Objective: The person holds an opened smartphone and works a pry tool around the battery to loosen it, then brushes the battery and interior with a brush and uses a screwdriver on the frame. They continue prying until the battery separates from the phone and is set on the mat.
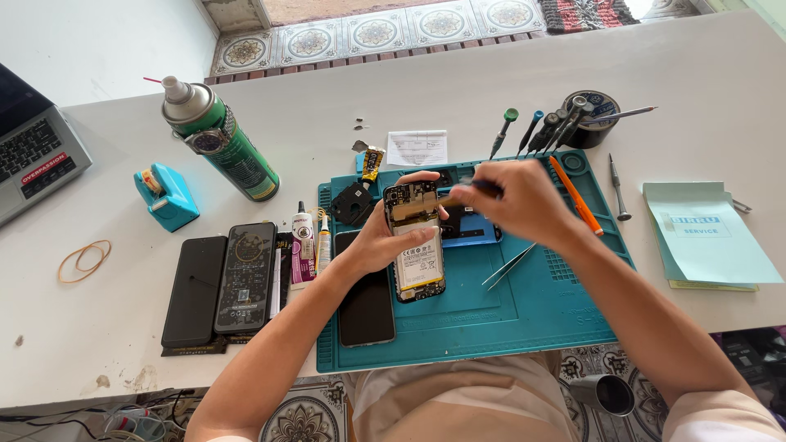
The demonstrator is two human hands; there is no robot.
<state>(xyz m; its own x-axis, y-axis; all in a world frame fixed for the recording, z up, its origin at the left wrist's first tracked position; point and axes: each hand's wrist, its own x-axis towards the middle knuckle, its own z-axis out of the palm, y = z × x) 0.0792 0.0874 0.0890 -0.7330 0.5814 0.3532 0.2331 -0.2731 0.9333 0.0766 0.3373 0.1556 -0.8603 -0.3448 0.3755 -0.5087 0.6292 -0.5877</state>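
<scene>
My left hand (385, 237) grips an opened smartphone (415, 241), back cover off, its battery and circuit board showing. It is held tilted above the teal repair mat (524, 311). My right hand (520, 200) pinches a thin dark tool (479, 190) whose tip reaches the upper part of the phone. Metal tweezers (509, 265) lie on the mat just below my right wrist. A blue phone part (471, 229) rests on the mat behind the phone.
A green spray can (221, 139), blue tape dispenser (166, 196), two dark phone boxes (221, 282), glue tubes (304, 239) and a black phone (366, 307) lie left. Screwdrivers (540, 131) stand at the mat's back edge. Paper pads (708, 237) lie right, a laptop (33, 151) far left.
</scene>
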